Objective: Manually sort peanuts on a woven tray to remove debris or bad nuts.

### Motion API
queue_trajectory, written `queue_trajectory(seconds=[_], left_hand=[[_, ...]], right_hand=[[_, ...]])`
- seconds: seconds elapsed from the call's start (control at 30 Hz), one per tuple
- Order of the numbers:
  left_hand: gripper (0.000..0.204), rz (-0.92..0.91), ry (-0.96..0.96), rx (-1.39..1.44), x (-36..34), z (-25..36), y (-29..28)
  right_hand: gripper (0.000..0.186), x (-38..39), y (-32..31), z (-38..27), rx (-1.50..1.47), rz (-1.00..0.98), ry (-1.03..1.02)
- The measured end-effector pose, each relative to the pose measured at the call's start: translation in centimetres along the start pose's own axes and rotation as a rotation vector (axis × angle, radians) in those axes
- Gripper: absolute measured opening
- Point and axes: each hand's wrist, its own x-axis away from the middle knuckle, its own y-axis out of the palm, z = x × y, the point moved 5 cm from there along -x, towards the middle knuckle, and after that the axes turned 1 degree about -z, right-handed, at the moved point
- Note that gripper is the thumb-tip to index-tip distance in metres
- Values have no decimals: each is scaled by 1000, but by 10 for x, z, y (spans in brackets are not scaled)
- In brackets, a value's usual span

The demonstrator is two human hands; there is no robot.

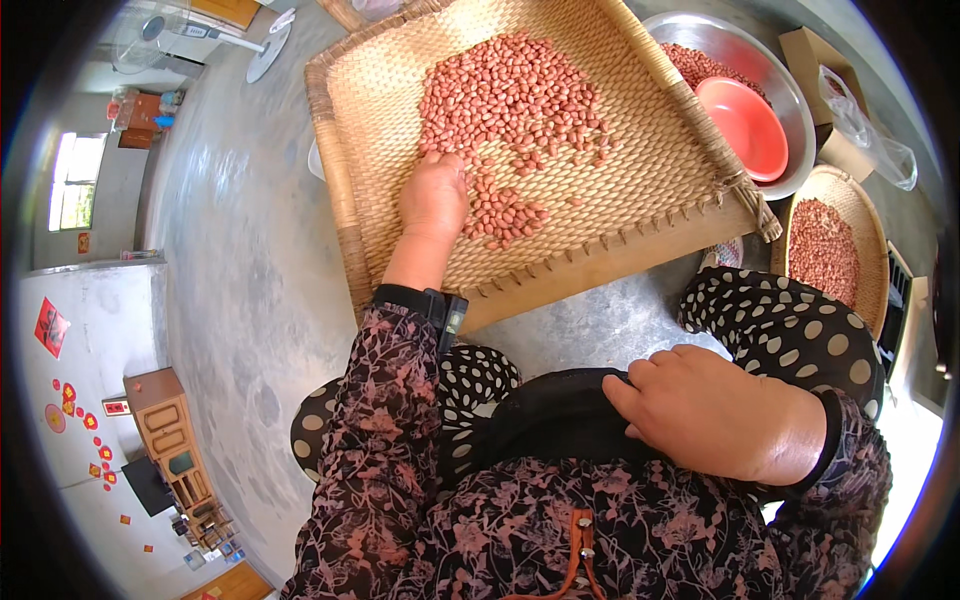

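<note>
A woven tray (390, 95) with raised edges slopes in front of me, bearing a large heap of reddish-brown peanuts (510, 95). A smaller cluster of peanuts (500, 215) lies nearer to me. My left hand (435, 195) rests on the weave at the heap's left edge. Its fingers are bent together against the peanuts, and what they pinch is hidden. Over my lap, my right hand (715, 410) is held with its back up and its fingers curled under. Whatever that palm may contain is out of sight.
Right of the tray, a metal basin (795, 100) holds peanuts and a red plastic bowl (745, 125). Below it is a round woven basket (870, 225) of peanuts. A cardboard box (845, 150) with a plastic bag stands behind. A fan (270, 50) is at far left.
</note>
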Motion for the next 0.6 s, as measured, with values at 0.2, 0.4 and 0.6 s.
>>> queue_trajectory(seconds=[0.2,0.4,0.6], left_hand=[[8,-84,-25,25,9,-17,3],[13,-214,-679,1145,34,-8,-16],[15,-637,-497,1518,64,88,-39]], right_hand=[[14,-3,4,3,-2,-10,21],[26,-10,-1,14,-287,189,47],[46,-29,33,62,-1851,385,355]])
